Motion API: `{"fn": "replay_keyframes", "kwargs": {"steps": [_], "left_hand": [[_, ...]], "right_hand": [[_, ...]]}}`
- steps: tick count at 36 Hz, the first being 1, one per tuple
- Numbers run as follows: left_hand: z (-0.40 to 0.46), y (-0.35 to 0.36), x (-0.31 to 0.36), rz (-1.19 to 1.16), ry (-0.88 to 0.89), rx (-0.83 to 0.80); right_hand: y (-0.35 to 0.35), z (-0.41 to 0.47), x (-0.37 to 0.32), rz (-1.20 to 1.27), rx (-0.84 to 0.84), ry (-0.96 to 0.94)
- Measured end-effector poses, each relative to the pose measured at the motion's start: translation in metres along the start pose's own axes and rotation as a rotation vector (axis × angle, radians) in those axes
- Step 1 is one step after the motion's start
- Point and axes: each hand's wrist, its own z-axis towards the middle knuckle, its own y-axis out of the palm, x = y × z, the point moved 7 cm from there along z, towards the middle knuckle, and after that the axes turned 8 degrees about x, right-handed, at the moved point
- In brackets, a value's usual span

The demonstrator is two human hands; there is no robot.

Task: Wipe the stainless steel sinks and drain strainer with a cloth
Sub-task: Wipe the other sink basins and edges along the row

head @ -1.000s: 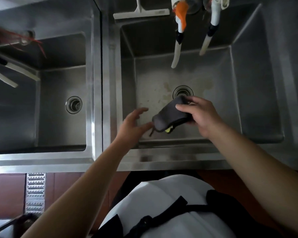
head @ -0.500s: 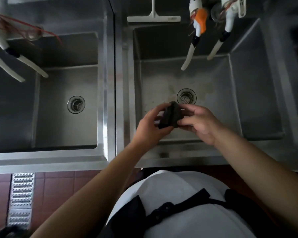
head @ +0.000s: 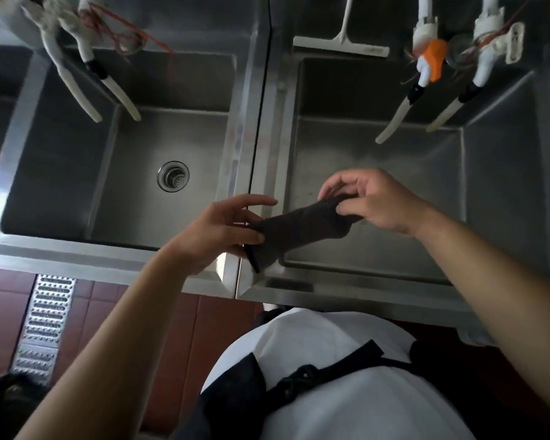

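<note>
A dark grey cloth (head: 302, 228) is stretched between both hands above the front left corner of the right sink (head: 505, 192). My left hand (head: 218, 231) pinches its lower end over the divider between the basins. My right hand (head: 375, 201) grips the upper end over the right basin's floor and hides that basin's drain. The left sink (head: 61, 173) lies to the left, with its round drain strainer (head: 173, 176) in plain sight on the floor.
Two white taps (head: 426, 100) hang over the right sink, one with an orange fitting (head: 434, 60). Two more taps (head: 89, 77) hang over the left sink. A white squeegee (head: 340, 44) lies on the back ledge. A metal floor grate (head: 42, 322) runs below the left sink.
The bunched cloth has been pulled out long between my hands. My left hand moved left to the divider, and the view shifted left, bringing more of the left sink into sight.
</note>
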Motion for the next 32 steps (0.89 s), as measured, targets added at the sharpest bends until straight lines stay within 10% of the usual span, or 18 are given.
{"fn": "replay_keyframes", "kwargs": {"steps": [4, 10, 17, 26, 32], "left_hand": [[-0.006, -0.015, -0.006, -0.081, -0.093, -0.059], [0.031, -0.081, -0.018, 0.116, -0.152, 0.481], [0.054, -0.098, -0.002, 0.535, 0.059, 0.698], [0.008, -0.015, -0.039, 0.932, 0.404, 0.634], [0.010, 0.011, -0.087, 1.043, 0.197, 0.424]], "right_hand": [[0.019, 0.028, -0.015, -0.080, -0.036, -0.032], [0.057, 0.110, -0.001, -0.311, 0.092, -0.014], [0.061, 0.145, -0.007, -0.543, 0.275, -0.163], [0.043, 0.089, 0.034, -0.574, 0.321, -0.349], [0.055, 0.068, 0.114, -0.615, 0.126, -0.093]]}}
